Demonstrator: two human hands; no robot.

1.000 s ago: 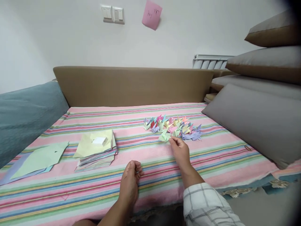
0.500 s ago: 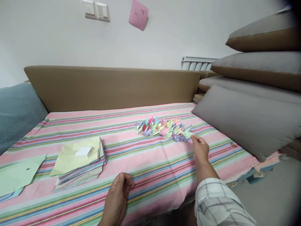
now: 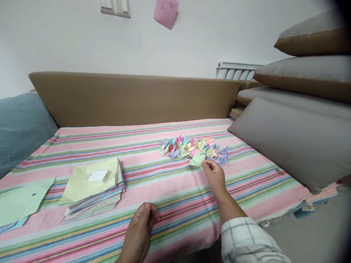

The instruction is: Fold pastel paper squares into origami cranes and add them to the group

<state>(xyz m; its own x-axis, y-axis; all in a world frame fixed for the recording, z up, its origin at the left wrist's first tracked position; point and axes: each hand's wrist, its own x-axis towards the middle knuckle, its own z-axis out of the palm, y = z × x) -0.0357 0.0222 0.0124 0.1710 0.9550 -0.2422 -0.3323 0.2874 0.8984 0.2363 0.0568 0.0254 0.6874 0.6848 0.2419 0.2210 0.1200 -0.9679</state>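
Several folded paper cranes (image 3: 181, 148) in many colours sit close together on the striped cloth (image 3: 175, 184). At the front of this group, my right hand (image 3: 215, 175) pinches a light green paper crane (image 3: 197, 159) between thumb and fingers. Purple paper cranes (image 3: 222, 160) lie just right of those fingertips. My left hand (image 3: 141, 228) rests low over the cloth with its fingers curled in, and nothing shows in it.
To the left, a stack of coloured paper (image 3: 93, 190) carries a small white block (image 3: 99, 176). Green sheets (image 3: 22, 201) lie farther left. A brown backrest (image 3: 134, 100) runs behind the cloth. Grey cushions (image 3: 296, 135) are piled on the right, and a blue cushion (image 3: 24, 124) stands at left.
My right hand has moved left along the front of the group, taking the light green paper crane with it. My left hand stays curled in nearly the same place. The view has shifted slightly.
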